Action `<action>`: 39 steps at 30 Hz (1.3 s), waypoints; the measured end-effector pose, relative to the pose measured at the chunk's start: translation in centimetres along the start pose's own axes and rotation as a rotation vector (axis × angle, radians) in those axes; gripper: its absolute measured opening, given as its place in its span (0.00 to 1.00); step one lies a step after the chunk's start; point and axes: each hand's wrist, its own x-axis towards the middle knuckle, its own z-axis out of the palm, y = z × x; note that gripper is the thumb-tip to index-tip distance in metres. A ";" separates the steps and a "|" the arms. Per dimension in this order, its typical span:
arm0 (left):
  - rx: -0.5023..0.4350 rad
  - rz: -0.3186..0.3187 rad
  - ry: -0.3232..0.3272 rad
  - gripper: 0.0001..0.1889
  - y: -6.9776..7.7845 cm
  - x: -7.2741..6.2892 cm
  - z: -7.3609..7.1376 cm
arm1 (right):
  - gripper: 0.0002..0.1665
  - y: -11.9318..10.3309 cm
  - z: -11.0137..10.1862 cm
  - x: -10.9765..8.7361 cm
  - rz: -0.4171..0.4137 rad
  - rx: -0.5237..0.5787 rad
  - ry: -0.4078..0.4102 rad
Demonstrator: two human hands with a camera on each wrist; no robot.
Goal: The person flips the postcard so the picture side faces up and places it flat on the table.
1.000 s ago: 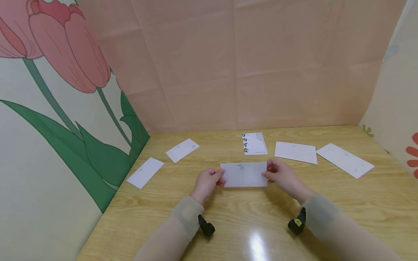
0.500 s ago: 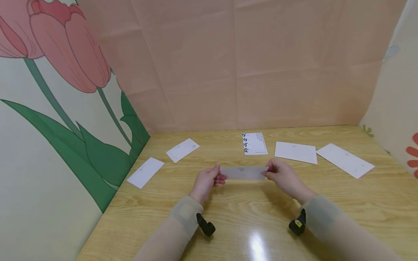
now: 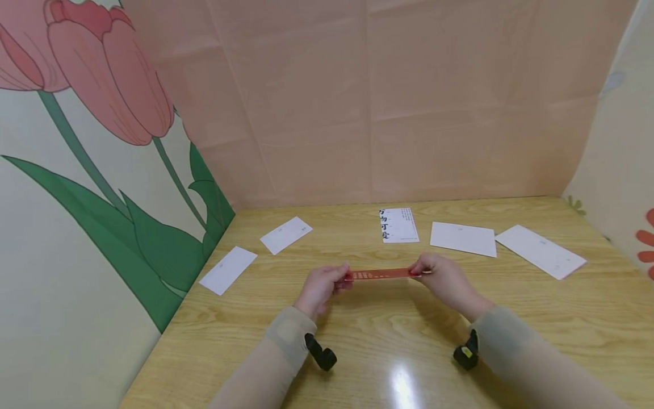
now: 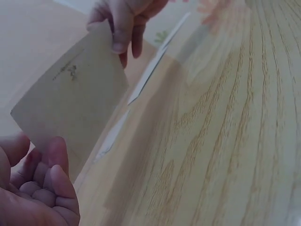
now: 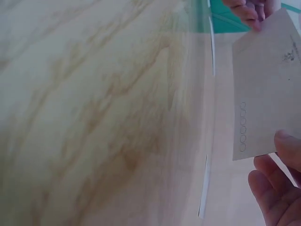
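Observation:
A postcard [image 3: 380, 274] is held up above the table between both hands, tilted so that its red printed face shows as a thin strip in the head view. Its pale back, with a small dark print, faces the left wrist camera on the postcard [image 4: 77, 94]. A column of small circles runs along one end of the postcard [image 5: 263, 84] in the right wrist view. My left hand [image 3: 322, 288] pinches the left end between thumb and fingers. The other end is gripped by my right hand [image 3: 449, 284], thumb on the pale side.
Two white cards, a near one [image 3: 227, 270] and a farther one [image 3: 286, 236], lie at the left. A card with black characters [image 3: 399, 225] lies at the back. Rightward are a white card [image 3: 462, 239] and another white card [image 3: 541, 251]. All rest on the wooden table [image 3: 378, 352].
The postcard has tipped over in my hands: its pale back faced the head camera earlier, narrowed to a strip, and now the red face shows. Both hands stay nearly in place.

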 end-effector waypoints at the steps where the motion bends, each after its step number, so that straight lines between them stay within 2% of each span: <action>1: 0.000 -0.010 0.002 0.13 0.0 0.0 0.0 | 0.11 0.0 0.0 0.0 -0.011 -0.009 0.002; 9: 0.003 -0.048 0.027 0.11 -0.3 0.1 0.2 | 0.12 -0.1 0.0 0.0 -0.066 -0.064 -0.040; 19: 0.069 -0.033 0.022 0.09 -0.7 0.1 0.3 | 0.10 -0.3 -0.1 -0.1 0.016 -0.074 -0.109; 22: 0.117 -0.018 0.028 0.08 -0.8 0.0 0.3 | 0.09 -0.4 0.1 -0.1 0.084 -0.021 -0.128; 26: 0.198 0.004 0.050 0.07 -0.9 -0.2 0.3 | 0.10 -0.4 0.5 0.1 0.219 0.125 -0.149; 29: 0.238 0.013 0.066 0.06 -1.0 -0.2 0.3 | 0.14 -0.4 0.8 0.2 0.296 0.228 -0.148; 35: 0.280 0.043 0.091 0.05 -1.2 -0.2 0.5 | 0.24 -0.8 1.2 0.1 0.383 0.367 -0.088; 39: 0.260 0.075 0.124 0.13 -1.1 -0.2 0.6 | 0.36 -0.8 1.3 0.1 0.429 0.422 -0.057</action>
